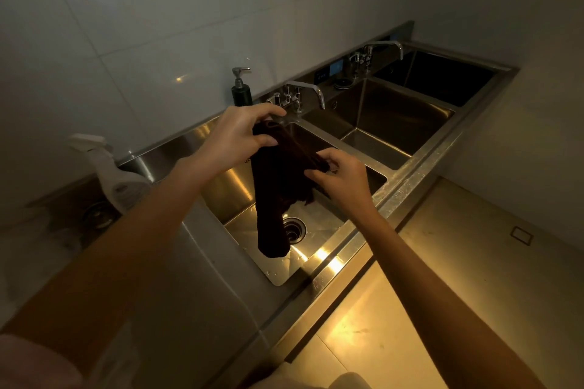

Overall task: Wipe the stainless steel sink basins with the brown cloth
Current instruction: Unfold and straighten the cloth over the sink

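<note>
The dark brown cloth hangs down over the nearest stainless steel basin, its lower end level with the round drain. My left hand pinches the cloth's upper far corner. My right hand pinches the upper near edge, so the cloth is stretched between both hands. A second basin and a third basin lie further right along the steel counter.
A dark soap pump bottle stands behind the near basin beside a faucet. A second faucet sits between the far basins. A white spray bottle stands at left near another drain. Tiled floor lies to the right.
</note>
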Tool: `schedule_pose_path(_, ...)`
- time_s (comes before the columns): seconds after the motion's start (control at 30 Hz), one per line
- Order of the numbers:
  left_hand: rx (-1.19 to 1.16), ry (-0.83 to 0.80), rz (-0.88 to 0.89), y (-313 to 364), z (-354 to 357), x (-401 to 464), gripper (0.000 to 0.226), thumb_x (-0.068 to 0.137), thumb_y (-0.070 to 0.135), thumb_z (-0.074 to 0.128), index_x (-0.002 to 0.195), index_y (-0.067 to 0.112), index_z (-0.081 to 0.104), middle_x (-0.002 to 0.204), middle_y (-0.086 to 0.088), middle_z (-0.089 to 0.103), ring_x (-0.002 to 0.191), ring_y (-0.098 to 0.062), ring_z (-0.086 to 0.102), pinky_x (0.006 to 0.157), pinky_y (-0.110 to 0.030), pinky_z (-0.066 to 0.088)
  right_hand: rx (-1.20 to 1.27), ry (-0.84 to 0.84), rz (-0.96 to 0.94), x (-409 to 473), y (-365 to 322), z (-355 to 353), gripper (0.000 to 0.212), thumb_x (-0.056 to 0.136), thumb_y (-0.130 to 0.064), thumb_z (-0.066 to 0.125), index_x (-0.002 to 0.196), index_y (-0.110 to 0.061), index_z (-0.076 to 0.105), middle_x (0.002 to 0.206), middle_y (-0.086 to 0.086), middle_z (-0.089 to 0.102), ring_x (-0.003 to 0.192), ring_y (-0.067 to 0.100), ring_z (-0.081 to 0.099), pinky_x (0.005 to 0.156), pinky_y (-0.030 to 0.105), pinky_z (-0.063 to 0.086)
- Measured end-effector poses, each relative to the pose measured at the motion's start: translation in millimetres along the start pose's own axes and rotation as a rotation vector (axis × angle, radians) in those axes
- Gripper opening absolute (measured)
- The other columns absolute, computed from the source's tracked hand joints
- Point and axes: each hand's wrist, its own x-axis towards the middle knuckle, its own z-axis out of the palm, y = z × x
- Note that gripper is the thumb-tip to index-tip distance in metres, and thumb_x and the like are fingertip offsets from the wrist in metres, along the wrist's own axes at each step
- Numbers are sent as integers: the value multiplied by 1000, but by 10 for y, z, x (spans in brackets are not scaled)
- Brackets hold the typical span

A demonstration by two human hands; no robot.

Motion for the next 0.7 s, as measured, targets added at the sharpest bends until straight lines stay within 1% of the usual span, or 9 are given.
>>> schedule_pose_path(0.07, 44, -3, 11, -73, 7, 12, 51, 83, 8, 68, 130, 23, 54, 127, -3, 59, 117, -19, 55, 99, -38, 47, 191, -158, 99, 134, -30, -129, 20, 81, -11, 71, 93, -25, 64, 95, -7, 67, 87, -4, 65, 72, 11, 52)
schedule_pose_path(0.13, 75, -13, 18, -149, 31, 33, 55, 81, 10, 71, 131, 24, 53, 128, -1, 59, 118, -17, 54, 99, -33, 44, 287, -239, 168, 300, -35, -254, 22, 78, -5, 71, 91, -22, 66, 93, -4, 70, 86, 2, 69, 69, 16, 55)
schedule_pose_path(0.23, 57, -39, 10, -244, 107, 67, 61, 78, 11, 74, 132, 25, 51, 123, 6, 58, 113, -11, 54, 91, -26, 43, 275, -371, 196, 557, -22, -411, 23, 76, -2, 72, 92, -19, 69, 94, -3, 72, 87, 4, 69, 68, 13, 53)
schedule_pose_path(0.37, 51, -110, -51, -376, 283, 146, 65, 77, 11, 75, 134, 27, 47, 120, 4, 62, 98, -3, 55, 88, -24, 45, 160, -536, 182, 808, 82, -486, 24, 76, 0, 73, 94, -15, 68, 93, 4, 73, 91, 16, 71, 81, 27, 57)
schedule_pose_path(0.43, 54, -134, -87, -467, 366, 214, 67, 77, 12, 76, 135, 28, 46, 120, 0, 63, 93, -2, 56, 87, -23, 46, 89, -554, 175, 891, 149, -468, 24, 76, -2, 73, 95, -15, 68, 91, 2, 73, 89, 15, 71, 80, 29, 57)
schedule_pose_path(0.5, 78, -149, -134, -561, 447, 294, 70, 76, 13, 77, 136, 27, 45, 124, -4, 60, 105, -10, 58, 93, -29, 47, 12, -521, 173, 937, 235, -402, 24, 77, -6, 73, 96, -19, 67, 91, -1, 72, 88, 12, 70, 77, 28, 55)
schedule_pose_path(0.57, 132, -154, -172, -661, 538, 351, 71, 74, 13, 78, 137, 24, 45, 128, -5, 57, 117, -18, 54, 98, -34, 46, -84, -484, 150, 937, 329, -291, 26, 79, -11, 72, 101, -22, 66, 97, -3, 69, 93, 12, 66, 80, 30, 53)
schedule_pose_path(0.63, 169, -159, -182, -755, 625, 373, 62, 75, 12, 78, 130, 20, 52, 122, -3, 60, 115, -18, 55, 92, -27, 45, -174, -477, 109, 876, 409, -166, 26, 81, -16, 71, 103, -27, 65, 100, -7, 65, 96, 10, 62, 82, 29, 51)
schedule_pose_path(0.7, 180, -189, -174, -834, 696, 362, 43, 77, 11, 76, 116, 21, 60, 106, 6, 61, 106, -13, 58, 82, -20, 42, -224, -468, 89, 784, 487, -57, 20, 82, -18, 69, 96, -32, 64, 95, -10, 63, 92, 7, 60, 77, 28, 52)
